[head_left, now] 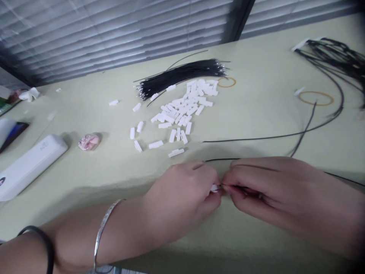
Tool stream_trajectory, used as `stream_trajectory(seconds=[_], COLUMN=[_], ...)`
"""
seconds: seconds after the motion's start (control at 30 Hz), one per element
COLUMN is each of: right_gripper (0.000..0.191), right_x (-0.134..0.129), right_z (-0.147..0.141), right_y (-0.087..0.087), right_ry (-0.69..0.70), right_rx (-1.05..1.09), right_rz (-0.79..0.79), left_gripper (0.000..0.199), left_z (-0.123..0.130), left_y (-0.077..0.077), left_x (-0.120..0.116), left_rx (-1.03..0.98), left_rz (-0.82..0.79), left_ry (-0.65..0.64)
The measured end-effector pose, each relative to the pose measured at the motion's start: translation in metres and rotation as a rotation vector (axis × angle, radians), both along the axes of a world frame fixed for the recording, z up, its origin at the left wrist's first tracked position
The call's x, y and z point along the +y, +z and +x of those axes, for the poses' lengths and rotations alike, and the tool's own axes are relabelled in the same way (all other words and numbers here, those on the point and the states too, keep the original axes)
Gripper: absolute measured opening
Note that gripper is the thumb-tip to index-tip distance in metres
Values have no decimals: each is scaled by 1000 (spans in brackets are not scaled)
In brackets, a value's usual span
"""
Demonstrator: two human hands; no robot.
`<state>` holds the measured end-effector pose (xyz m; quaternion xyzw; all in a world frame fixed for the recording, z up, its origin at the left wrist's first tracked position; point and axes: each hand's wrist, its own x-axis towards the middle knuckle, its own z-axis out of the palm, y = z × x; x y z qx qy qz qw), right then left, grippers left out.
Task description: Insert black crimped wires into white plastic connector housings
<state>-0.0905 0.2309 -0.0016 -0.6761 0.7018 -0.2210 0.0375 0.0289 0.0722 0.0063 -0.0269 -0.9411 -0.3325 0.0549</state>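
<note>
My left hand point(185, 194) is closed in a pinch on a small white plastic connector housing point(215, 188), most of it hidden by the fingers. Facing it, my right hand point(273, 194) pinches a thin black wire, whose end meets the housing between the fingertips; how deep it sits I cannot tell. Just beyond the hands, another black wire end point(222, 159) lies on the table. A pile of loose white connector housings point(182, 108) spreads across the middle, with a bundle of black wires point(182, 78) with metal terminals behind it.
Looped black cables point(336, 57) lie at the far right, near a rubber band point(316, 98). A smaller rubber band point(227, 82) is beside the wire bundle. On the left are a long white device point(34, 165) and a pink wrapped item point(89, 142). Window blinds point(128, 34) border the table's back.
</note>
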Motion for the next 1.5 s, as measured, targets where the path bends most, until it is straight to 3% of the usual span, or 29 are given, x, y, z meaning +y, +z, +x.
stream_trajectory(seconds=[0.2, 0.3, 0.43, 0.57, 0.63, 0.87, 1.27, 1.5], right_gripper=[35, 36, 22, 21, 23, 26, 10, 24], right_x=[0, -8, -19, -21, -21, -20, 0, 2], right_z=[-8, -23, -36, -40, -41, -42, -25, -22], right_y=[3, 4, -1, -6, -7, -12, 10, 9], right_ry=[3, -85, -151, -259, -282, -178, -96, -12], right_rx=[-221, -320, -243, -136, -103, -61, 85, 27], right_rz=[92, 98, 63, -70, -59, 49, -193, -174], left_gripper=[17, 14, 12, 11, 10, 12, 8, 9], left_z=[1, 1, 0, 0, 0, -1, -1, -1], left_y=[-2, -1, 0, 1, 1, 3, 6, 7], left_x=[0, -1, -1, -1, -1, -1, -6, -6], left_rx=[21, 20, 1, -7, -9, -2, -151, -216], left_rz=[48, 116, 154, 169, 171, 166, 401, 483], left_ry=[9, 3, -2, 3, -1, -5, 80, 112])
